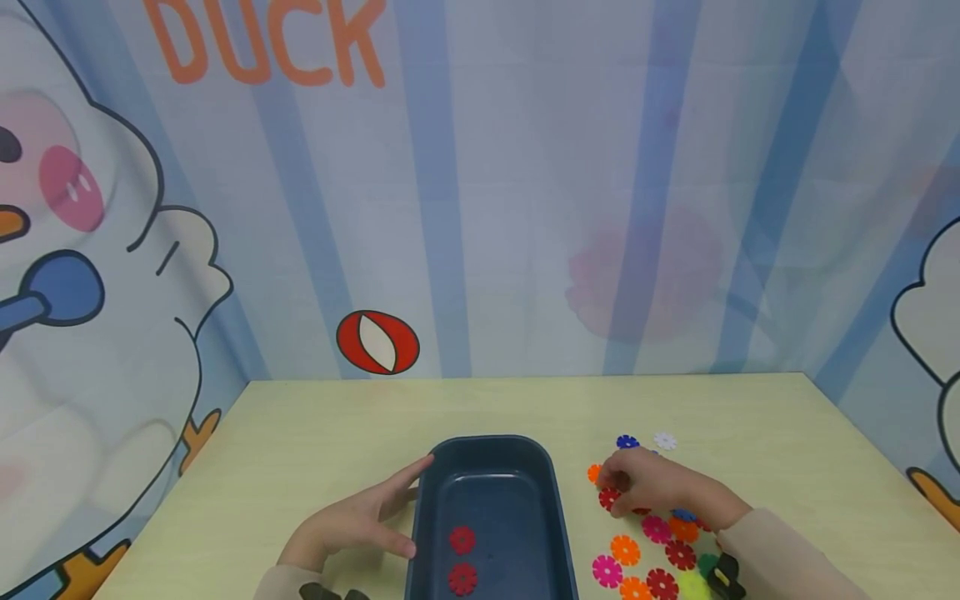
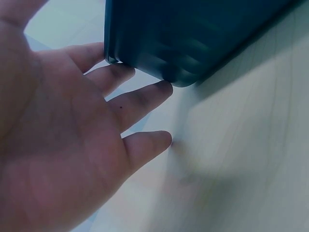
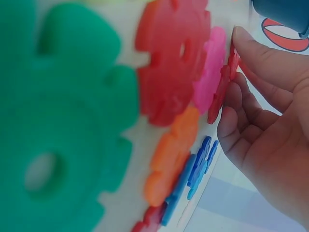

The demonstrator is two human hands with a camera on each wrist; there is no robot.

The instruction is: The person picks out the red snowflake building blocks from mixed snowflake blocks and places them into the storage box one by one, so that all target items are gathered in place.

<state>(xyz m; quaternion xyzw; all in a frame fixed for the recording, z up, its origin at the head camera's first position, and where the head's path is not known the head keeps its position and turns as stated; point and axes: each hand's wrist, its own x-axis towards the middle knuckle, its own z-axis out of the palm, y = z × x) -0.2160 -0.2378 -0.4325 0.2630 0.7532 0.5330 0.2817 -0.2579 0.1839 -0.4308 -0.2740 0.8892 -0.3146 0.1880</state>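
A dark blue tray stands on the table, with two red notched plastic discs lying inside near its left wall. My left hand is at the tray's left side, fingers spread and touching its outer wall; the left wrist view shows fingertips against the tray. To the right of the tray, my right hand reaches down into a scatter of coloured notched discs. Its thumb and index finger pinch a red notched disc at the table surface. The hand partly covers other discs.
Loose discs spread around and below the right hand, among them a pink disc, an orange disc, a blue disc and a white disc. Behind the pale table hangs a printed curtain.
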